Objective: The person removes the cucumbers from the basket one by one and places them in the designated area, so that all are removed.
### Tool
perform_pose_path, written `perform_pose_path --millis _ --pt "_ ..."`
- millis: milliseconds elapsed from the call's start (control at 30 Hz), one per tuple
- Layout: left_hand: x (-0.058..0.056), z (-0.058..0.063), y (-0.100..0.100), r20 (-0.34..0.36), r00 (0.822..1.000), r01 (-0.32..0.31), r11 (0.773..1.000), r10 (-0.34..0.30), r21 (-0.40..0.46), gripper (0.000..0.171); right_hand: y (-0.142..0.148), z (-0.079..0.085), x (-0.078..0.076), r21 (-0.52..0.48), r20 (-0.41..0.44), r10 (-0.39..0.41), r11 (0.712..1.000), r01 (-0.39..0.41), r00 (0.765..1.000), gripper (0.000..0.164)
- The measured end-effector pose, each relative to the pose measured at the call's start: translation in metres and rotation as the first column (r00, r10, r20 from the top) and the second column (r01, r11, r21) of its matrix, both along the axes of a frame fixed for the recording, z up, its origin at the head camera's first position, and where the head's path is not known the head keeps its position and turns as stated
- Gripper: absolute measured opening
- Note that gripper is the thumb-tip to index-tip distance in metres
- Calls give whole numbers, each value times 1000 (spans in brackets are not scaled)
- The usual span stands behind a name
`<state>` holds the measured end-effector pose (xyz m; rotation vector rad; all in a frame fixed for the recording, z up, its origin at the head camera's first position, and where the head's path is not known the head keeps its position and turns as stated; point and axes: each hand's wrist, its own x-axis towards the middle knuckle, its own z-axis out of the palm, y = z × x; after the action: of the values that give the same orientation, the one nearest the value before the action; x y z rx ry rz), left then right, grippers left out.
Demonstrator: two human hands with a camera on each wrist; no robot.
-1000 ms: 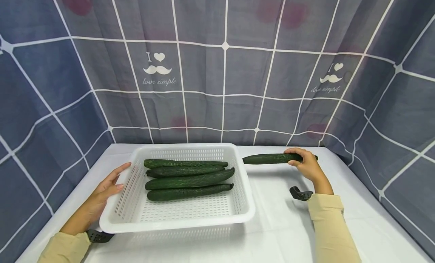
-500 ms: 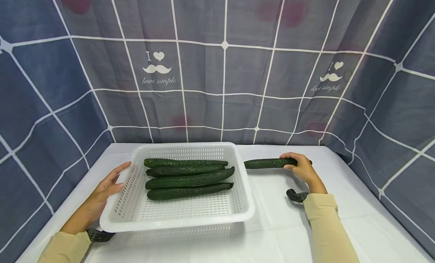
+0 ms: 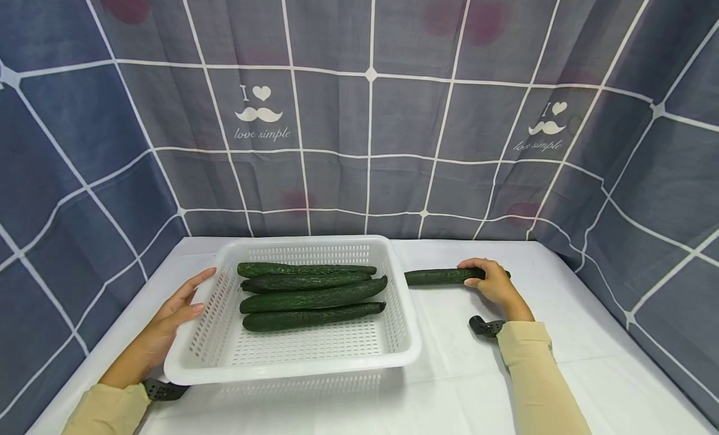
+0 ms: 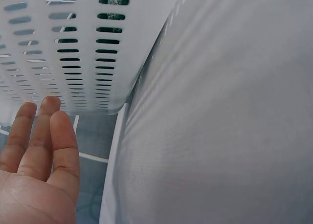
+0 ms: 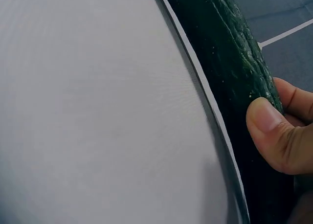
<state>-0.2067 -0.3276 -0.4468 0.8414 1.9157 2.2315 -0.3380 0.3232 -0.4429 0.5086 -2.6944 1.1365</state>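
In the head view a white perforated basket [image 3: 314, 354] holds several dark green cucumbers [image 3: 314, 298] lying side by side, lengthwise. My left hand [image 3: 163, 329] is at the basket's left end, its fingers fairly straight and touching the rim. The left wrist view has the fingers [image 4: 38, 145] extended beside the slotted basket wall [image 4: 88, 57]. To the right of the basket, my right hand [image 3: 493, 285] grips another cucumber [image 3: 435, 277] near its right end. Its left tip is close to the basket's right rim. In the right wrist view the thumb [image 5: 269, 131] presses on this cucumber [image 5: 220, 53].
A white cloth [image 3: 449, 372] covers the table. Grey-blue checked curtains [image 3: 337, 185] stand along the back and both sides. Each wrist bears a black strap piece, one near the left sleeve [image 3: 107, 410] and one near the right sleeve [image 3: 539, 372].
My right hand has moved left and slightly toward me, and the gripped cucumber has shifted nearer the camera with it. The left hand and the basket stay in place.
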Motion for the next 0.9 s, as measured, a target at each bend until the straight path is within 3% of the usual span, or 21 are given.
perform_pose_path --millis 533,900 --pt "-1 -2 0 -4 1000 -15 1000 15 8 69 0 0 0 -21 49 -4 1000 5 999 38" --pt "-1 -1 1 -3 1000 -14 1000 14 8 68 -2 11 5 129 81 -36 991 26 996 44"
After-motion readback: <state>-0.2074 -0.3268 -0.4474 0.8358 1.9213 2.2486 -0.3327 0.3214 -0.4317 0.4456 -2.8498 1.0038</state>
